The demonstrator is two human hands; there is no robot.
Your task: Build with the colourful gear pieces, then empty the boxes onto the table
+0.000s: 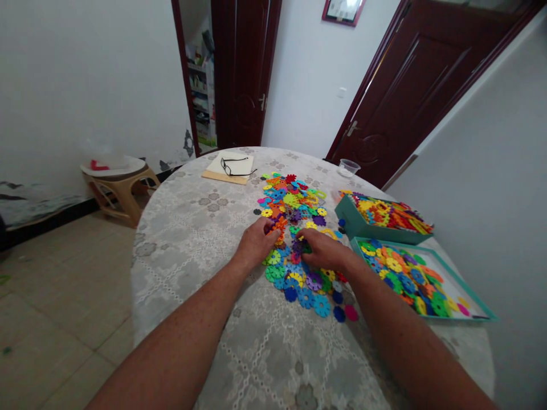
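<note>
A spread of flat, flower-shaped plastic discs in many colours (294, 205) lies on the round table (205, 239) with its pale lace cloth. My left hand (255, 244) rests at the pile's left edge, fingers pinched on an orange disc (280, 225). My right hand (321, 250) lies on the middle of the pile, fingers curled over a dark green disc (305, 247). More blue, green and pink discs (314, 296) lie just in front of both hands.
Two teal box halves with more discs sit at the right: one (363, 228) farther, one (427, 279) nearer. Glasses (235, 165) lie on a notebook at the far side, by a small clear cup (349, 167). A stool (119, 188) stands on the floor left.
</note>
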